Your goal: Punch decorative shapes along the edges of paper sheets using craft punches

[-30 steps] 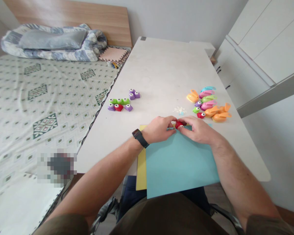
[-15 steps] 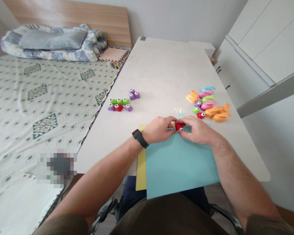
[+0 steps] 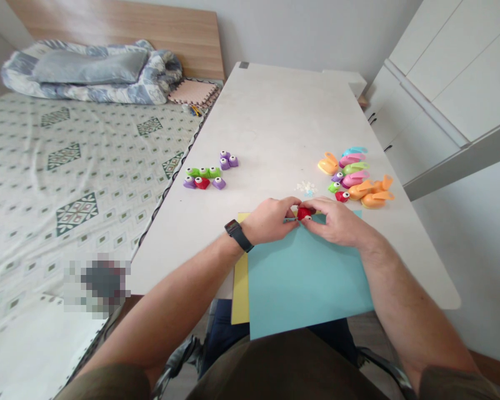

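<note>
A small red paper punch (image 3: 304,213) sits at the far edge of a light blue paper sheet (image 3: 306,278) on the white table (image 3: 275,128). My right hand (image 3: 337,222) is closed on the punch from the right. Pinched fingers of my left hand (image 3: 270,221), with a black watch at the wrist, press at the sheet's edge and touch the punch from the left. A yellow sheet (image 3: 240,283) lies under the blue one and sticks out on the left.
Several small purple, green and red punches (image 3: 210,173) lie to the left. A pile of larger orange, pink, green and blue punches (image 3: 356,178) lies to the right, with tiny paper cut-outs (image 3: 306,188) near it. A bed (image 3: 66,166) adjoins the table's left edge; white cabinets (image 3: 441,72) are on the right.
Both hands and the red punch have stayed almost in place; the fingers shifted only slightly at the sheet's far edge.
</note>
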